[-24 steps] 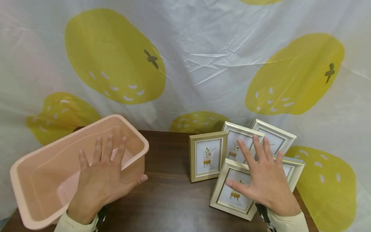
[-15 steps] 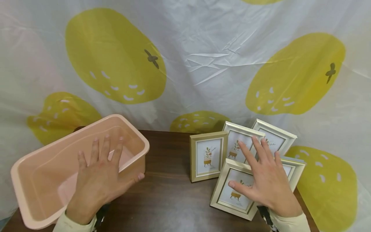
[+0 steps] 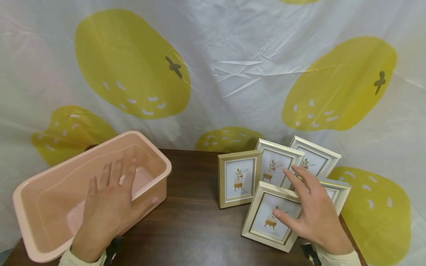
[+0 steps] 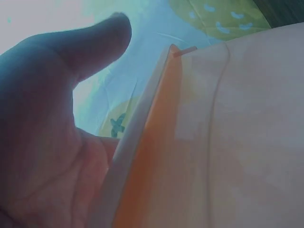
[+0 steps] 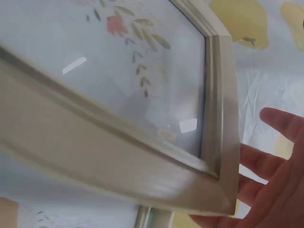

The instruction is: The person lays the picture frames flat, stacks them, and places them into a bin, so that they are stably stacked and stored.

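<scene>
My left hand is held over the near rim of a pink plastic tub, fingers straight and spread, thumb out to the side. In the left wrist view, the tub's edge stands right beside the palm. On the right, my right hand hovers at the front cream picture frame, overlapping its right side. Its fingers are spread and slightly bent, with nothing between them. The right wrist view shows the fingers just beyond the frame's edge. Part of another gold-edged frame is hidden behind this hand.
A wooden-toned picture frame stands left of the front one. Two pale frames stand farther back, near the lemon-patterned cloth. Dark brown tabletop lies between the tub and the frames.
My left hand has drifted slightly left and down. My right hand has shifted a little right, and its fingers have bent and drawn back from the rear frames.
</scene>
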`<move>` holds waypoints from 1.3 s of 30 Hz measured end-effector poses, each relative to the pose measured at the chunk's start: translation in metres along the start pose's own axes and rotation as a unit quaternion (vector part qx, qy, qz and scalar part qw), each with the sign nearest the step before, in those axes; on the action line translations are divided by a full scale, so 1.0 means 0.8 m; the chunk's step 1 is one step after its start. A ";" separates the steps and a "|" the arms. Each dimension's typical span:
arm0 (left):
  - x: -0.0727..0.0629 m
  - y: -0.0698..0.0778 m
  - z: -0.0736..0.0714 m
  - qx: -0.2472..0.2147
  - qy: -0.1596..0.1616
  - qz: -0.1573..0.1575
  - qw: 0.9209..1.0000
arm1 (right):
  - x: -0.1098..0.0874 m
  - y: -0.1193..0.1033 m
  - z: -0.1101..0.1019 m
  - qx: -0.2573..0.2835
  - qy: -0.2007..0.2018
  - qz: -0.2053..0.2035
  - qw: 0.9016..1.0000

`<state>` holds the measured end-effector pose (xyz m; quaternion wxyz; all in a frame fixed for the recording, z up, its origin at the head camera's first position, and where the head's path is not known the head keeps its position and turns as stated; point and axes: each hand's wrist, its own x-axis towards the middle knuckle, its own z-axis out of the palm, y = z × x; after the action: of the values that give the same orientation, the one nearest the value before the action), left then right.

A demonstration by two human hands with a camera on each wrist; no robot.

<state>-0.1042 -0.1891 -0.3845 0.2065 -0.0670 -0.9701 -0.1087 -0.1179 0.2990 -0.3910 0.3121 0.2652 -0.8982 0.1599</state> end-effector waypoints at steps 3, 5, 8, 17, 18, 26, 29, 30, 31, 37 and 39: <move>-0.001 -0.002 0.000 -0.006 0.025 0.003 1.000 | -0.004 0.003 0.001 0.016 0.010 0.000 1.000; -0.002 -0.003 0.000 -0.010 0.038 0.006 0.999 | -0.006 0.005 0.003 0.026 0.020 -0.004 0.999; -0.004 -0.004 -0.001 -0.019 0.053 0.014 0.998 | -0.010 0.007 0.004 0.033 0.022 0.001 0.999; -0.005 -0.001 0.004 -0.057 0.109 0.069 0.990 | -0.027 0.015 0.006 0.121 0.012 0.021 0.992; -0.005 -0.001 0.005 -0.064 0.112 0.073 0.989 | -0.028 0.016 0.006 0.133 0.015 0.020 0.991; -0.011 0.009 0.010 -0.138 0.120 0.084 0.980 | -0.032 0.021 0.008 0.189 0.038 0.000 0.981; -0.014 0.012 0.012 -0.154 0.121 0.087 0.977 | -0.034 0.023 0.008 0.183 0.032 -0.003 0.983; -0.015 0.013 0.012 -0.158 0.121 0.087 0.976 | -0.035 0.023 0.008 0.180 0.029 -0.004 0.983; -0.015 0.013 0.013 -0.163 0.119 0.089 0.975 | -0.035 0.024 0.007 0.177 0.026 -0.005 0.984; -0.019 0.020 0.021 -0.201 0.119 0.104 0.967 | -0.033 0.026 0.001 0.153 -0.007 -0.018 0.988; -0.020 0.023 0.024 -0.209 0.118 0.111 0.964 | -0.031 0.027 -0.002 0.139 -0.024 -0.020 0.990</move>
<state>-0.0937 -0.1681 -0.4048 0.3116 -0.2031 -0.8809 -0.2927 -0.1131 0.3264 -0.4085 0.2535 0.3275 -0.8690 0.2707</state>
